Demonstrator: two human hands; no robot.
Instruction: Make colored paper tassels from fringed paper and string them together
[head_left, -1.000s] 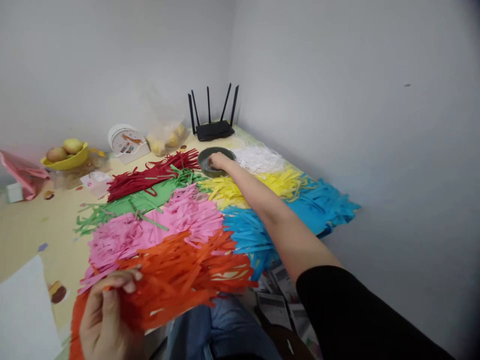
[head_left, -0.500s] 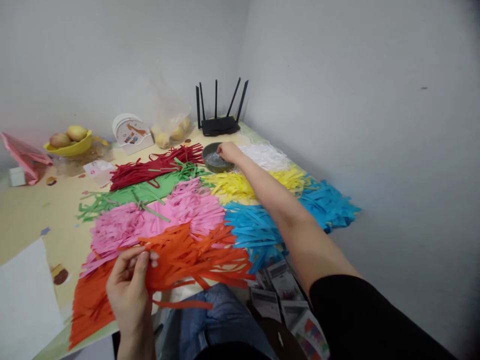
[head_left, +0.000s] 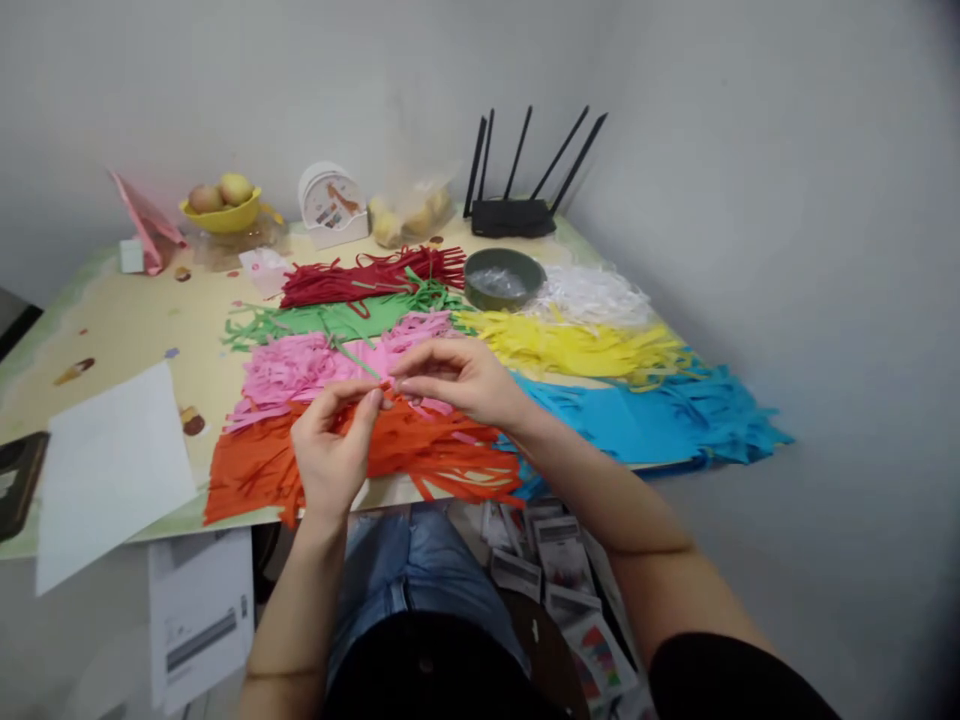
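My left hand [head_left: 337,445] is closed in a pinch above the orange fringed paper [head_left: 251,472], with a small bit of orange strip [head_left: 386,385] at its fingertips. Facing it, my right hand [head_left: 472,385] brings thumb and forefinger together right at that strip; anything between them is too small to make out. Beneath and behind the hands lies pink fringed paper [head_left: 289,365]. A round dark green bowl [head_left: 506,295] holding small clear bits stands farther back.
Green [head_left: 337,318], red [head_left: 360,278], yellow [head_left: 577,345], white [head_left: 600,295] and blue fringed paper [head_left: 637,425] cover the table. Behind stand a black router [head_left: 514,217], a bagged item [head_left: 412,215] and a yellow fruit bowl [head_left: 221,217]. A white sheet [head_left: 112,470] lies left.
My right hand has come back from the green bowl to meet my left hand over the orange paper. The view has shifted, so the table sits farther right.
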